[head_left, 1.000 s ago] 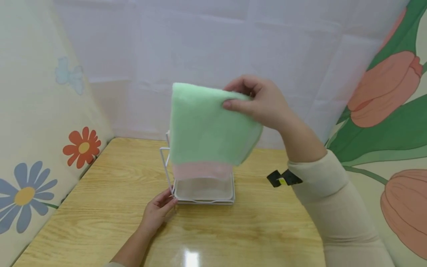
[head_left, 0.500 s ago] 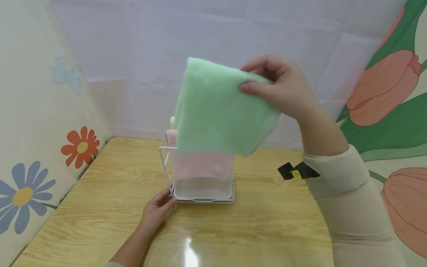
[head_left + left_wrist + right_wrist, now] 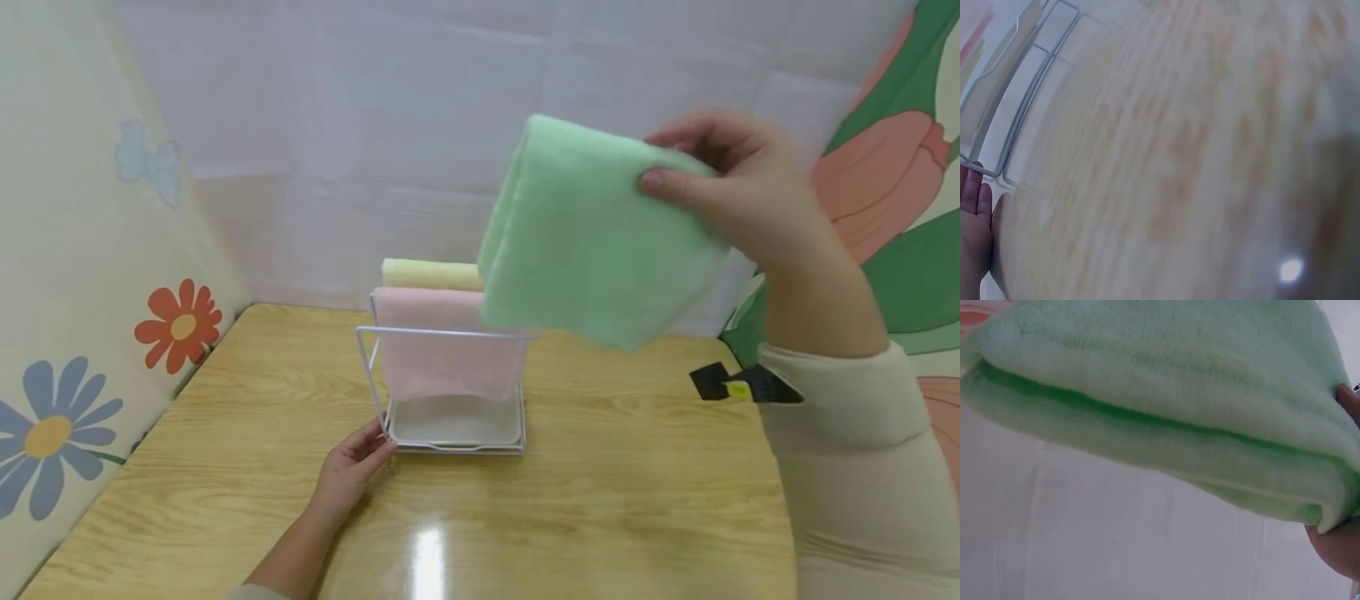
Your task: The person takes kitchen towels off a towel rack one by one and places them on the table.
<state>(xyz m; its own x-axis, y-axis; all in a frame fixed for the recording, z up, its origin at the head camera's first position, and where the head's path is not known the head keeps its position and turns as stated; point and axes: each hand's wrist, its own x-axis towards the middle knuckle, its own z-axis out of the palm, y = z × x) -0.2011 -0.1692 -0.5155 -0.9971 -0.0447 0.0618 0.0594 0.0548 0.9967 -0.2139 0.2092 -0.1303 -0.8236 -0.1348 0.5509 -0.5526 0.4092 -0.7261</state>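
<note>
In the head view my right hand (image 3: 750,183) pinches a folded green towel (image 3: 600,233) by its top edge, thumb in front and fingers behind. The towel hangs in the air, right of and above a white wire towel rack (image 3: 450,332). Its folded layers (image 3: 1166,431) fill the upper right wrist view. My left hand (image 3: 348,475) holds the rack's front left corner low at the table, with thumb and fingers about the wire. Fingertips (image 3: 974,172) meet that wire corner in the left wrist view. A pink towel (image 3: 450,358) hangs on the rack, and behind it a yellow towel (image 3: 427,273), partly hidden by the green one.
A pale tray (image 3: 453,419) lies in the base of the rack. The rack stands on a wood-grain table (image 3: 600,500). White cloth (image 3: 337,125) hangs behind, and flower-printed panels (image 3: 60,250) stand at both sides.
My right hand has raised the green towel and carried it rightward, away from the rack, uncovering the pink and yellow towels and the front bar. The left hand has stayed at the rack's corner.
</note>
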